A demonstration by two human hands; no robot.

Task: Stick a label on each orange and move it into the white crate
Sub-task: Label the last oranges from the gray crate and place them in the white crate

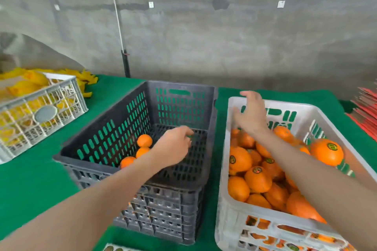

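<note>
A dark grey crate [114, 128] stands on the green table with three unlabelled oranges [144, 140] in its left corner. My left hand [174, 144] reaches into this crate with fingers loosely curled and holds nothing that I can see. To the right stands the white crate [228, 199], filled with several oranges that carry round green labels [327, 152]. My right hand [252, 113] hovers over the white crate's far end, fingers spread, holding nothing.
A second white crate [42, 108] with yellow packaging sits at the left, more yellow material [87, 81] behind it. A stack of red sheets [365, 116] lies at the right edge. A label sheet [114, 247] peeks in at the bottom. A grey wall rises behind the table.
</note>
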